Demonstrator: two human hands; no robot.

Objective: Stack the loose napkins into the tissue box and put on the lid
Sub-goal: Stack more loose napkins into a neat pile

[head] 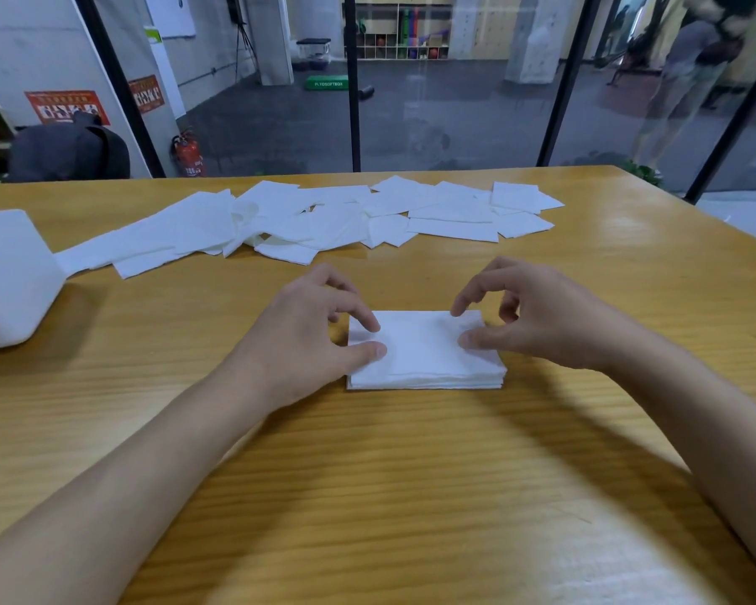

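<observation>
- White paper layers are sitting loosely in the napkin stack (426, 351) at mid-table (411, 473); uneven pushing could be skewing them.
- Scattered napkins (306, 220) are lying further back, with the tissue box (5, 277) at the left edge.
- The left hand (311, 325) and right hand (537, 316) are arching loosely, their thumb and forefinger tips touching the stack's top ends and clasping nothing.

Wooden table (411, 495) with napkin stack (424, 355), scattered loose napkins (324, 220), white box (5, 277).
</observation>
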